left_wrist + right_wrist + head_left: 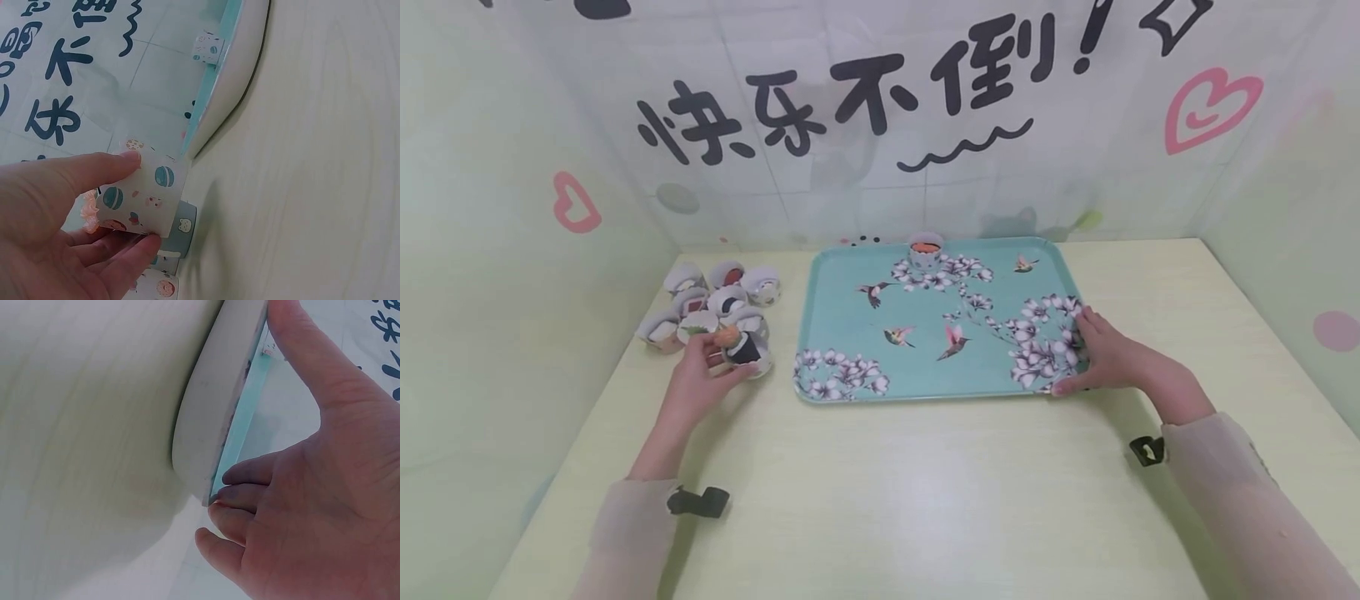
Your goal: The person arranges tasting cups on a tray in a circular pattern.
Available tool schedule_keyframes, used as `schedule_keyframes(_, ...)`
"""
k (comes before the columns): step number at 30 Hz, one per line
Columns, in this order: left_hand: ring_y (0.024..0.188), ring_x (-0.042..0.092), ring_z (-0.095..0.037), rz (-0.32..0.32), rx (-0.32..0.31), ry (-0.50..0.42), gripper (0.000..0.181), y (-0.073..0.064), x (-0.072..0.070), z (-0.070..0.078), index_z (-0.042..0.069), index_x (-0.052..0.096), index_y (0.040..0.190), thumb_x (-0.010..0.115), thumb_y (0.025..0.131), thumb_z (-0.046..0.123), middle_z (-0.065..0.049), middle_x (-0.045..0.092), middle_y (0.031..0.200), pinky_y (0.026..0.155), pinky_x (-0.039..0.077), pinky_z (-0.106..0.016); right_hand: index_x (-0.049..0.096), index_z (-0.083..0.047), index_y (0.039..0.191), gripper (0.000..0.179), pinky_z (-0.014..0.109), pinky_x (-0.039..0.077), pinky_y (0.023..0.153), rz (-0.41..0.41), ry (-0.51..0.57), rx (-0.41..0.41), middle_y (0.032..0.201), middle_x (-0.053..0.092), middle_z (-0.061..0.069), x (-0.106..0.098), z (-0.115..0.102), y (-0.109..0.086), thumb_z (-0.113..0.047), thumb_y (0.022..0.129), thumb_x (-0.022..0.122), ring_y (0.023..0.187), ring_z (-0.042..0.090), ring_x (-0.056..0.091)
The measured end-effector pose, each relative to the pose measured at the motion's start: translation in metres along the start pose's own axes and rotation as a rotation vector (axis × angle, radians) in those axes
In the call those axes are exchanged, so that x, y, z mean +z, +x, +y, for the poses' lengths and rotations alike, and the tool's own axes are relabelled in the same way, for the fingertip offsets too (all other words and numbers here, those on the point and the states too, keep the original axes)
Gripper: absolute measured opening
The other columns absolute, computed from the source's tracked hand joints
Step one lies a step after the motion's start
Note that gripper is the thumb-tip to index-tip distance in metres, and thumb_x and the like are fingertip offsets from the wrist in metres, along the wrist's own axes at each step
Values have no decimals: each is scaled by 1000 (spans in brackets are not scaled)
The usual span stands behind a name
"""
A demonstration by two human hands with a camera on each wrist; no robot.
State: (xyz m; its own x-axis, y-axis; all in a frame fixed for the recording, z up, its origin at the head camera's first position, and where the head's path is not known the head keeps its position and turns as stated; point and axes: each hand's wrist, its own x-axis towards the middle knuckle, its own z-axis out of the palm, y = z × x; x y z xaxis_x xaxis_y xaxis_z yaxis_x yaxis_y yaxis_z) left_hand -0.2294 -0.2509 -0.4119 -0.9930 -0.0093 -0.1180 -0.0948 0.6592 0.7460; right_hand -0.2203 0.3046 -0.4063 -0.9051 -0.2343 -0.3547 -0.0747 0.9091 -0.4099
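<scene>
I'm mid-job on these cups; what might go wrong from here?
The left hand grips a patterned cup right by the clustered cups, so lifting it might knock a neighbour over.

Thumb and fingers press its sides; too firm a squeeze may dent it if the wall is soft.

The right hand touches the tray; a nudge could shift the cup near its far edge.

This looks like a small decorated booth; what building holds it cannot be told. A pale wood-grain counter stands between pale green side walls at nine and three o'clock, with a whitish, line-gridded back wall at twelve. Bold black Chinese lettering spans it, and a pink heart outline shows at two o'clock.
</scene>
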Motion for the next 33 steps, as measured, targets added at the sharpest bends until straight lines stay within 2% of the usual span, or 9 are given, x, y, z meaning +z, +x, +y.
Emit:
schedule_keyframes(8, 137, 44, -47, -10, -2, 0, 84, 3, 4, 10, -7, 22, 149, 73, 91, 26, -32, 35, 153, 111, 44, -56, -2, 22, 149, 138, 69, 11, 119, -1, 11, -1, 157, -8, 43, 0, 2, 0, -53, 71, 85, 147, 58, -4)
schedule_keyframes(20, 134, 47, -47, -13, 76, -17, 80, 11, 16, 29, -7, 27, 147, 75, 89, 18, -32, 40, 150, 112, 43, -54, -2, 21, 149, 140, 69, 11, 119, 6, 20, -6, 157, -8, 43, 1, 4, 1, -54, 70, 85, 147, 58, -4)
schedule_keyframes(27, 134, 48, -46, -20, 90, -11, 73, 14, 24, 40, -5, 31, 143, 75, 89, 17, -31, 41, 149, 113, 43, -54, -2, 21, 149, 140, 70, 11, 118, 12, 17, -17, 156, -7, 44, 2, 5, 0, -53, 69, 86, 146, 58, -3)
schedule_keyframes(33, 135, 47, -47, -37, 112, -41, 71, 18, 29, 48, -5, 31, 142, 74, 90, 15, -31, 41, 149, 114, 42, -53, -1, 21, 149, 140, 69, 11, 118, 14, 16, -11, 156, -7, 43, 2, 5, 1, -55, 69, 86, 146, 58, -3)
